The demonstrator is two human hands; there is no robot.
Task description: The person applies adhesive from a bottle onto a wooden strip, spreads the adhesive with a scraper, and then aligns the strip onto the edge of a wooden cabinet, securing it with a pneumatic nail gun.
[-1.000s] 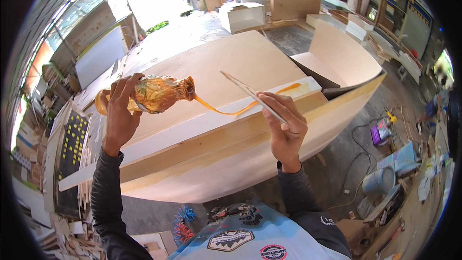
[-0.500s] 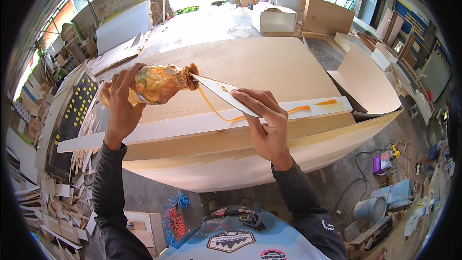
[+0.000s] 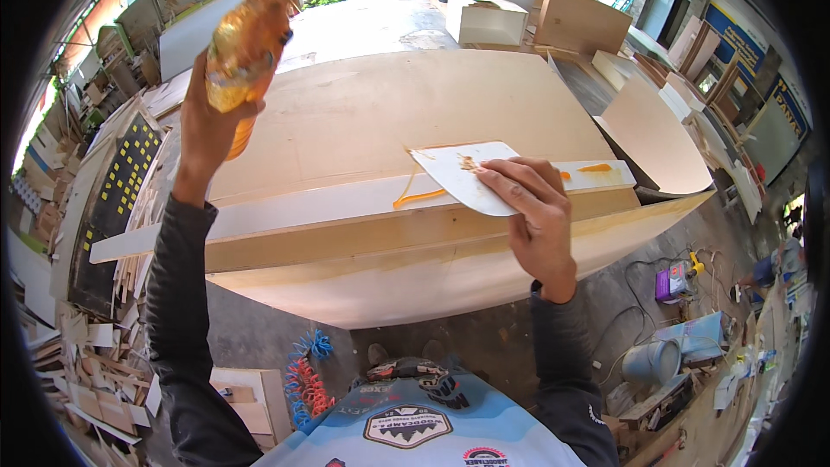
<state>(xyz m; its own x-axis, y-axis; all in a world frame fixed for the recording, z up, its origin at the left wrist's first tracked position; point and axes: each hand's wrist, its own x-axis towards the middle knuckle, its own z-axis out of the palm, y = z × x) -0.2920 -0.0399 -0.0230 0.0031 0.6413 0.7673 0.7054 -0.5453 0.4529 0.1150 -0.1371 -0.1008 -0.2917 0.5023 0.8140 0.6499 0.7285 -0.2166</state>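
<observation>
My left hand (image 3: 206,140) grips a glue bottle (image 3: 245,47), orange and coated with dried glue, held up over the far left with its crusted mouth upward. In my right hand (image 3: 538,212) is a flat white spreader (image 3: 462,171) with brown glue smears near its middle, tilted over a long white strip (image 3: 320,211). A bead of orange glue (image 3: 422,198) lies on the strip, partly hidden by the spreader, and a thin thread rises toward its corner. More orange glue (image 3: 595,168) sits near the strip's right end. The strip rests along a large pale wooden workpiece (image 3: 389,104).
A curved panel (image 3: 653,134) stands at the right end. Coiled red and blue air hose (image 3: 307,380) lies on the floor by my feet. Wood offcuts (image 3: 95,372) are heaped at left. A bucket (image 3: 653,363), cables and a purple box (image 3: 670,284) sit at lower right.
The bottle has gone from lying sideways at the spreader's edge to upright, raised up and away. The spreader has moved right and lower over the strip, hiding part of the glue.
</observation>
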